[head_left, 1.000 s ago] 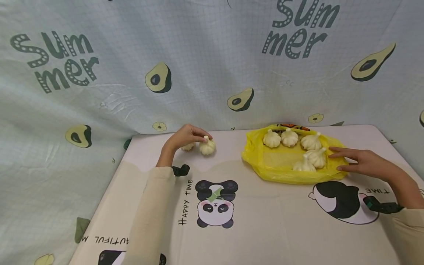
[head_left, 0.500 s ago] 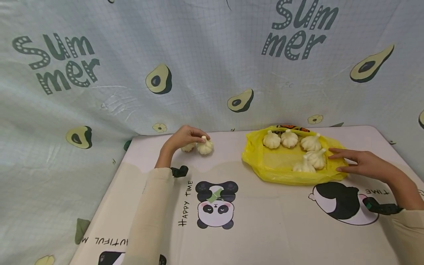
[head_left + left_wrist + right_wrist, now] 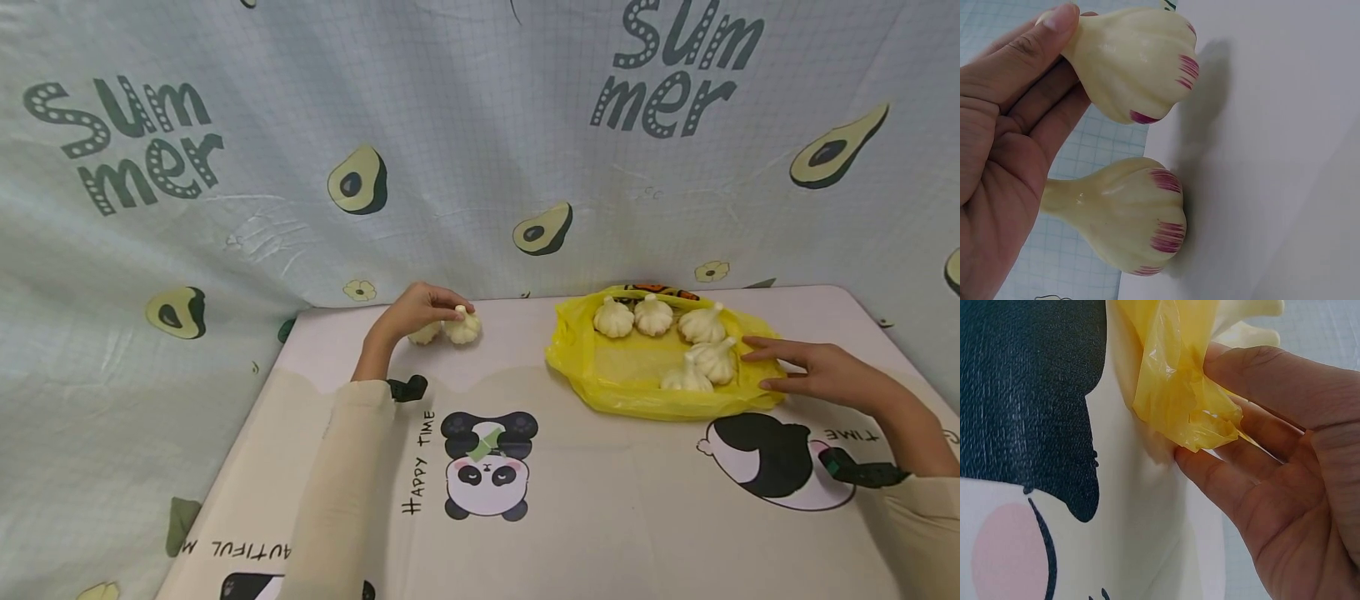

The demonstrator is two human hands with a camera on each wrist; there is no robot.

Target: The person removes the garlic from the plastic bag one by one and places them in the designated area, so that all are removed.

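My left hand pinches a cream garlic bulb by its stem, between thumb and fingertips. In the left wrist view this bulb shows purple streaks on its base. Another garlic bulb lies on the table beside it, partly behind the hand in the head view. On the right, a yellow plastic bag lies spread out with several garlic bulbs on it. My right hand holds the bag's right end, thumb and fingers around the crumpled plastic.
The pale tablecloth bears a printed panda and another black-and-white figure. A hanging cloth with avocado prints rises right behind the table's back edge.
My left hand has shifted slightly left with the garlic bulb, bringing it closer to the other bulb. The right hand and the bag have stayed put.
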